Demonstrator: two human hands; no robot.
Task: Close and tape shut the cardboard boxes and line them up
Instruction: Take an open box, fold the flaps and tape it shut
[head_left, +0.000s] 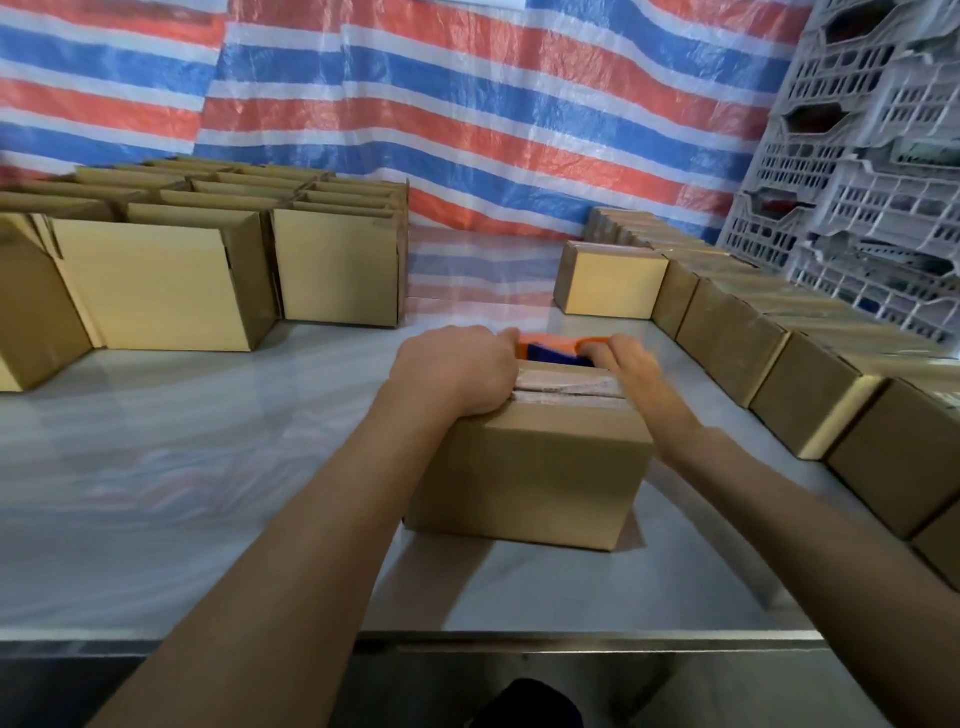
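At the middle of the pale table (208, 467), the left hand (457, 369) hunches knuckles-up on the top left of a closed cardboard box (530, 478), fingers curled, gripping it. The right hand (631, 366) stretches along the taped seam to an orange-and-blue tape dispenser (556, 347) at the far edge; blur hides whether it clasps it. Both forearms reach forward. Open boxes (156, 280) stand left; sealed boxes (727, 332) line the right.

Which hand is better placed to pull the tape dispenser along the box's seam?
Right. The right hand is at the dispenser on the far edge of the box; the left hand holds the box's left corner, steadying it.
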